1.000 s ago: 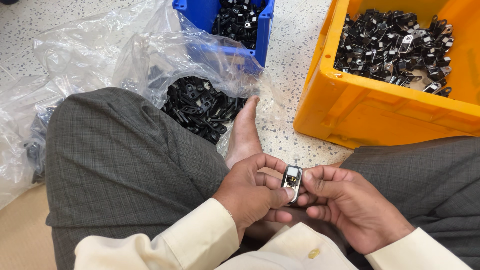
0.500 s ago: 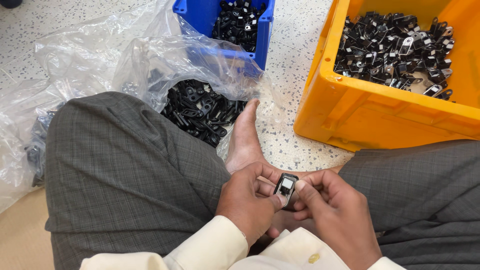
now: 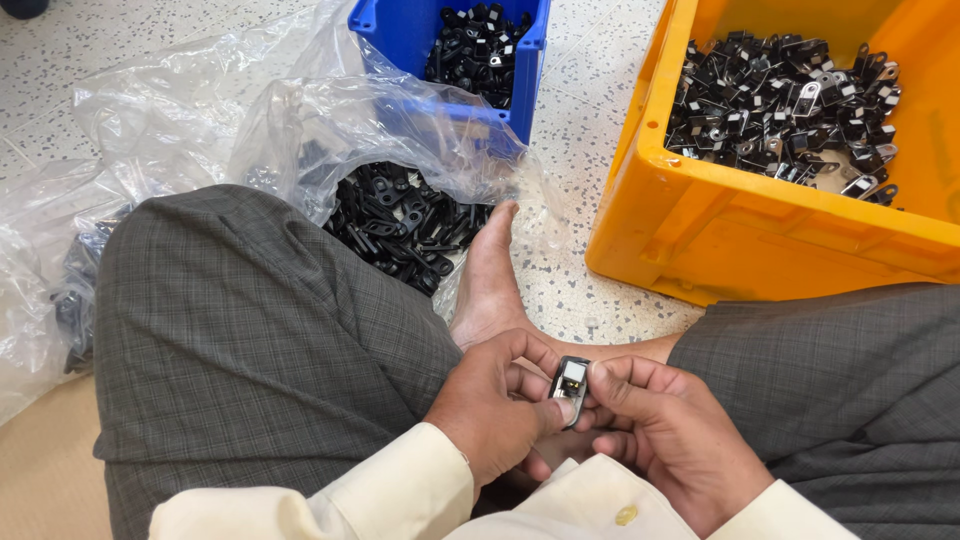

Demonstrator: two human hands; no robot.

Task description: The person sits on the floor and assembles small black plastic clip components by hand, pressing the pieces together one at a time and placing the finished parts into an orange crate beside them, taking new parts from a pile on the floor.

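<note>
Your left hand (image 3: 495, 405) and right hand (image 3: 665, 440) meet above your crossed legs, both pinching one small black-and-silver metal part (image 3: 570, 388) upright between thumbs and fingertips. Your bare foot (image 3: 490, 285) lies just beyond on the speckled floor (image 3: 580, 290). Farther out: a clear plastic bag (image 3: 300, 130) of black pieces, a blue bin (image 3: 400, 30), and an orange crate (image 3: 720, 235) holding similar parts.

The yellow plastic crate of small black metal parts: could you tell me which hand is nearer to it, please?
Right. The right hand lies directly below the yellow plastic crate; the left hand sits farther leftward.
</note>
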